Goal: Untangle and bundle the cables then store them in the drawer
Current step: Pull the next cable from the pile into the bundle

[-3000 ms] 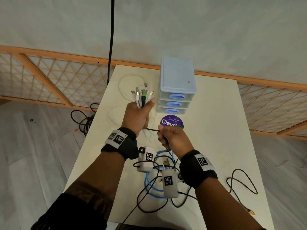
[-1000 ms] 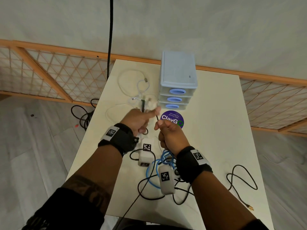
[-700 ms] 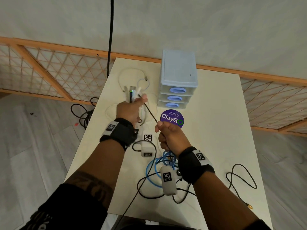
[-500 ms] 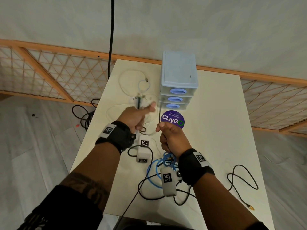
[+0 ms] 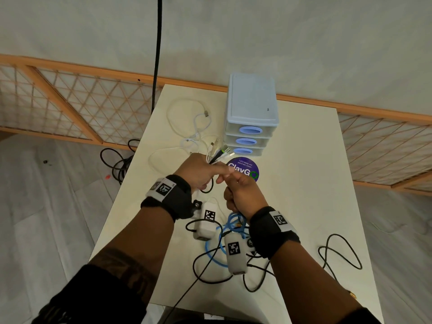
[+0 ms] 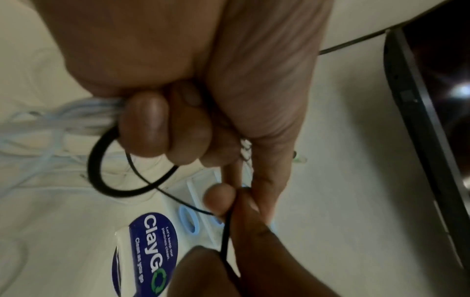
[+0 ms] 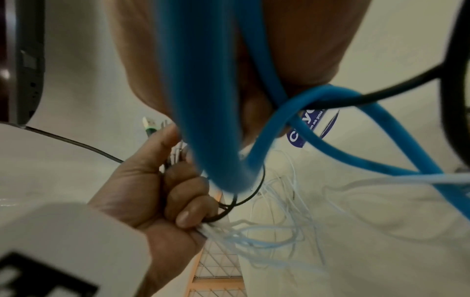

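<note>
My left hand (image 5: pixel 205 171) grips a bundle of cable ends (image 5: pixel 219 152); the white, black and green plugs stick out towards the drawers. In the left wrist view its fingers (image 6: pixel 162 130) curl round white cables (image 6: pixel 50 120) and a black cable loop (image 6: pixel 101 176). Just beside it, my right hand (image 5: pixel 238 192) pinches a thin black cable (image 6: pixel 225 231) that runs from the bundle. A blue cable (image 5: pixel 230 226) lies coiled under my right wrist and fills the right wrist view (image 7: pixel 203 100). The pale blue drawer unit (image 5: pixel 251 111) stands at the back with all three drawers closed.
Loose white cable loops (image 5: pixel 187 118) lie left of the drawers. A round purple ClayGo sticker (image 5: pixel 247 170) sits in front of them. More black cable (image 5: pixel 339 253) snakes at the table's right front. A wooden lattice rail (image 5: pixel 70 106) runs behind the table.
My left hand swung left with the bundle, pulling the black cable taut, then came back. Both hands now nearly touch, and the plugs point towards the drawers.
</note>
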The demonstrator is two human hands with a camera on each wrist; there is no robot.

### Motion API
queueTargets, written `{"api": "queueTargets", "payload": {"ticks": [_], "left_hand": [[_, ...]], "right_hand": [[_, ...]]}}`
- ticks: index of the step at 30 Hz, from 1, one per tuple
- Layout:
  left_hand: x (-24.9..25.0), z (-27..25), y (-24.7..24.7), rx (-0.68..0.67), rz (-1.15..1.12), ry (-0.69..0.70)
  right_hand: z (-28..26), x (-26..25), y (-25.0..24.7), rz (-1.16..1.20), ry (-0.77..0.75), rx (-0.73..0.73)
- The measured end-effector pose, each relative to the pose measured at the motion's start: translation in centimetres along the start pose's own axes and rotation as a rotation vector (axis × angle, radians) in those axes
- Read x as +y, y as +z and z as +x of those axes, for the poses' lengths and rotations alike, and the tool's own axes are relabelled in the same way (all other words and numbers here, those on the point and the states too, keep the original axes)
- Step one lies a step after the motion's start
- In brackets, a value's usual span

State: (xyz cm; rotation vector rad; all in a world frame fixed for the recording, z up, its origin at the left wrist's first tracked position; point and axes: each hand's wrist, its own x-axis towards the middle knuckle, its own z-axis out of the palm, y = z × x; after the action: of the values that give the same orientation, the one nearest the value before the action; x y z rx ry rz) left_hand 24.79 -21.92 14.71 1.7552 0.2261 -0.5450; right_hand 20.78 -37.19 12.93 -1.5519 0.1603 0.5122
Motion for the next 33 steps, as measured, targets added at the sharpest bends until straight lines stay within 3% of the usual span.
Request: {"api": "queueTargets", "payload": {"ticks": [6, 11, 18, 24, 29, 33], "left_hand": [[-1.0, 0.8, -0.4, 0.293, -0.102, 0.008], [-1.7, 0.8, -0.6, 0.331, -0.094, 0.029], [-1.1, 0.8, -0.8, 0.332, -0.191, 0.04], [1.4, 1.7, -4.1, 0.451, -0.335, 0.08], [1.3, 1.5, -3.7, 0.426, -0.351, 0.057], [0.3, 0.9, -2.7, 0.258, -0.193, -0.053]], "right_hand": [[-0.7, -0.7, 0.4, 0.079, 0.108, -0.121], [-0.4, -0.8, 0.2, 0.036, 0.186, -0.142], [-0.5, -0.2, -0.7, -0.173, 0.131, -0.148], [-1.7, 2.3, -2.1, -0.371, 0.273, -0.198], [-0.4, 2.7, -2.4, -0.59, 0.267, -0.057], [-0.1, 2.2, -1.9, -0.525, 0.198, 0.143]]}}
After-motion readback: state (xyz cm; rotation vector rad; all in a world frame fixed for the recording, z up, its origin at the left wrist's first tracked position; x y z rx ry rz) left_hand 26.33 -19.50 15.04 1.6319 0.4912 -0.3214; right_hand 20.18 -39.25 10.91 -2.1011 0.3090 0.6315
